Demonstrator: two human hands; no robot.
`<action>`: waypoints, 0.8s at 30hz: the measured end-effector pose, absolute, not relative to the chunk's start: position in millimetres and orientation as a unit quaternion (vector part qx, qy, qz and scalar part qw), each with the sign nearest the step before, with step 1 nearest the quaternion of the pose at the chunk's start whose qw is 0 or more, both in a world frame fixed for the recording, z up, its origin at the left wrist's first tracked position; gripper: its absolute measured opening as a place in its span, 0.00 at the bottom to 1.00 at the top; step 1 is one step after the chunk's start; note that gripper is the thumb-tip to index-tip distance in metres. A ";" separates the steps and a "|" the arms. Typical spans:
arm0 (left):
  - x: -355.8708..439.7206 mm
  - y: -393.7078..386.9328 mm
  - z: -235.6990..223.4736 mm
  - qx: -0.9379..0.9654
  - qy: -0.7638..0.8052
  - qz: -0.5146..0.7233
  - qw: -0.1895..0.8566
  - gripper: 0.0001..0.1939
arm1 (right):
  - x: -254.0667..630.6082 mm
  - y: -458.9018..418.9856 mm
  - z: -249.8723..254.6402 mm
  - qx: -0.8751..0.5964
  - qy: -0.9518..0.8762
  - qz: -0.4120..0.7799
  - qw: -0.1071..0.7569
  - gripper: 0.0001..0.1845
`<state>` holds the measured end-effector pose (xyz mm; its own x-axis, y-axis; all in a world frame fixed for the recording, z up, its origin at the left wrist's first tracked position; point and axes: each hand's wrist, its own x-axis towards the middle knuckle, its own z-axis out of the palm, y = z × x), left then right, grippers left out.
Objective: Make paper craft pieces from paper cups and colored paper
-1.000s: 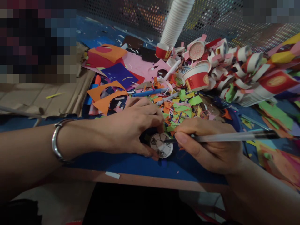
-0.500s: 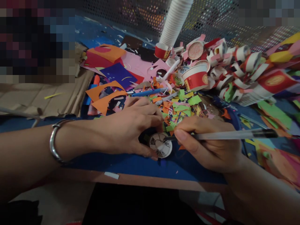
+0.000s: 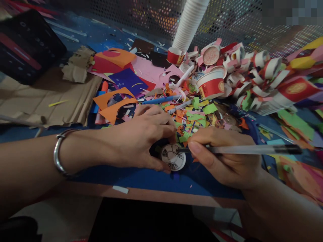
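Near the front edge of the blue table sits a small round white piece (image 3: pixel 173 157), likely a paper cup's base, with black lines drawn in sections around a centre ring. My left hand (image 3: pixel 148 137), a silver bangle at its wrist, curls around the piece's left and far side, thumb and fingers gripping its rim. My right hand (image 3: pixel 224 154) pinches a pen (image 3: pixel 237 150) with a clear barrel and black end; its tip rests on the upper right of the drawn face. The left fingertips are partly hidden behind the knuckles.
Paper scraps (image 3: pixel 196 117) lie heaped beyond my hands. Cut paper cups (image 3: pixel 212 84) are piled at the back right beside a tall cup stack (image 3: pixel 191 25). Corrugated cardboard (image 3: pixel 45 101) and a dark device (image 3: pixel 31 47) occupy the left. A perforated metal panel (image 3: pixel 141 16) stands behind.
Both hands and the round piece keep nearly the same place. The pen has shifted very slightly, its rear end a little lower and further right.
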<state>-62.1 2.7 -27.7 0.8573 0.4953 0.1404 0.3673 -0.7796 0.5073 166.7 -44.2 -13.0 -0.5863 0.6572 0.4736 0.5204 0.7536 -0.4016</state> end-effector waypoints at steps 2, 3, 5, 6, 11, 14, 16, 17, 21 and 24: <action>-62.3 2.2 -27.6 0.933 0.232 0.134 0.238 0.21 | 166.6 -43.7 -13.3 -0.332 -0.885 0.108 0.309 0.07; -62.4 2.1 -27.7 0.934 0.232 0.137 0.236 0.21 | 166.7 -43.5 -13.5 -0.332 -0.883 0.108 0.313 0.07; -62.4 2.0 -28.2 0.934 0.232 0.143 0.231 0.22 | 166.9 -43.1 -13.6 -0.334 -0.879 0.113 0.320 0.08; -62.3 1.9 -28.4 0.934 0.230 0.143 0.231 0.22 | 167.0 -43.2 -13.5 -0.333 -0.880 0.116 0.320 0.08; -61.7 2.0 -28.6 0.934 0.233 0.142 0.229 0.22 | 167.0 -44.5 -13.9 -0.333 -0.879 0.117 0.322 0.07; -61.8 1.8 -27.6 0.935 0.235 0.137 0.230 0.21 | 167.6 -44.9 -14.4 -0.326 -0.883 0.114 0.318 0.07; -62.2 1.5 -27.1 0.934 0.236 0.135 0.231 0.21 | 167.9 -44.7 -14.3 -0.324 -0.886 0.114 0.313 0.07; -62.4 1.3 -27.0 0.934 0.236 0.136 0.231 0.22 | 168.0 -44.5 -14.2 -0.326 -0.884 0.114 0.314 0.08; -62.9 1.2 -27.6 0.933 0.232 0.140 0.236 0.21 | 167.5 -44.1 -14.0 -0.327 -0.884 0.117 0.312 0.07; -62.7 1.4 -27.9 0.934 0.231 0.142 0.234 0.21 | 166.9 -44.3 -14.0 -0.326 -0.883 0.123 0.315 0.07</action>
